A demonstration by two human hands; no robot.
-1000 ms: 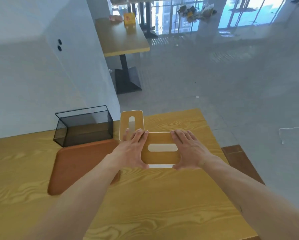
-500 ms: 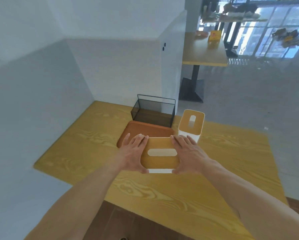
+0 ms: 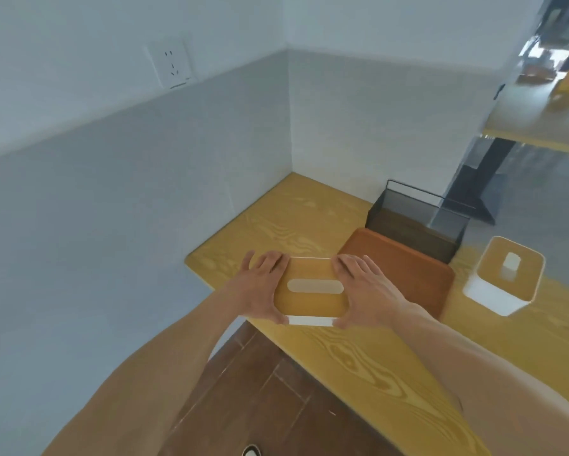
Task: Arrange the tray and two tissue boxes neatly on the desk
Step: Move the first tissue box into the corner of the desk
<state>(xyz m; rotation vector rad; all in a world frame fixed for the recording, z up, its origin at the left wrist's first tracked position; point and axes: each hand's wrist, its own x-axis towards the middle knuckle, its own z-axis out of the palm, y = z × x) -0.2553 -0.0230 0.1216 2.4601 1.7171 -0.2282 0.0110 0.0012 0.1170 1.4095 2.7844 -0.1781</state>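
Observation:
A flat tissue box (image 3: pixel 312 299) with a wooden lid, an oval slot and white sides is held between both hands. My left hand (image 3: pixel 258 289) grips its left side and my right hand (image 3: pixel 365 291) grips its right side. It is over the desk's (image 3: pixel 391 366) left part, near the front edge, just left of the brown tray (image 3: pixel 408 271). The tray lies flat on the desk. A second, taller white tissue box (image 3: pixel 503 279) with a wooden lid stands to the tray's right.
A black wire-mesh basket (image 3: pixel 415 227) stands behind the tray against the wall. Walls close the desk on the left and back. A wall socket (image 3: pixel 171 65) is high on the left wall. Brown floor lies below the desk's front edge.
The view has swung left. Both hands have carried the flat tissue box leftward, from in front of the tall box to the tray's left side.

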